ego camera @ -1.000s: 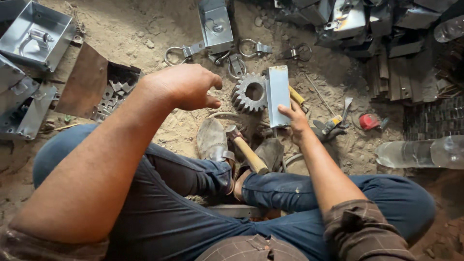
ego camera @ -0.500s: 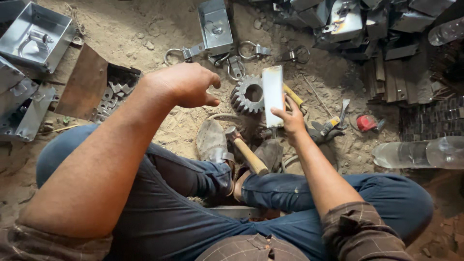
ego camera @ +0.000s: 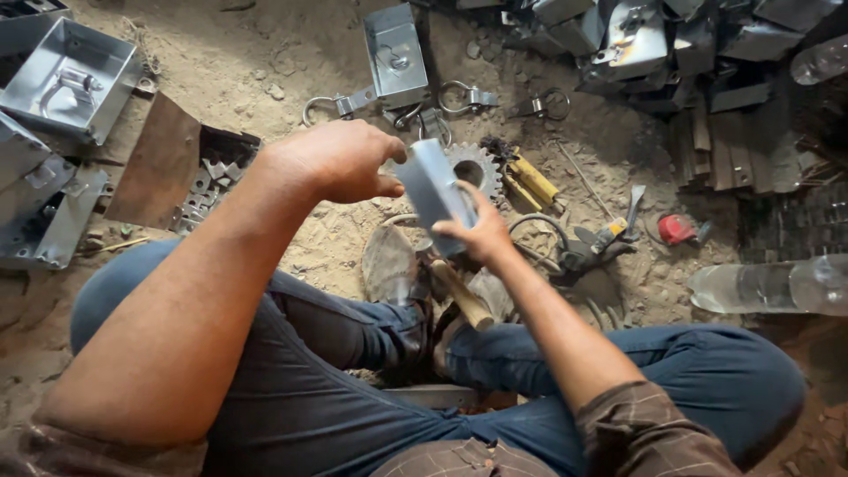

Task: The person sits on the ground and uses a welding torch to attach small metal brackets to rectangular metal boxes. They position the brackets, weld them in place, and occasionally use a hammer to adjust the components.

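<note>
My right hand (ego camera: 480, 231) grips a flat grey metal piece (ego camera: 433, 190), tilted, above my crossed legs. My left hand (ego camera: 340, 159) is curled, its thumb and fingertips touching the top edge of the same piece. Just behind the piece a steel gear wheel (ego camera: 474, 168) lies on the sandy ground. A hammer with a wooden handle (ego camera: 462, 296) rests between my shoes, below my right hand.
Grey metal box parts (ego camera: 62, 75) lie at the left, another box (ego camera: 396, 53) at the top middle, a heap of them (ego camera: 654, 40) top right. Metal rings (ego camera: 459, 95), a yellow-handled tool (ego camera: 533, 181), a red object (ego camera: 677, 230) and a plastic bottle (ego camera: 768, 287) lie around.
My right hand has brought the metal piece leftward and tilted it, so it now meets my left hand; earlier it stood upright beside the gear, apart from that hand.
</note>
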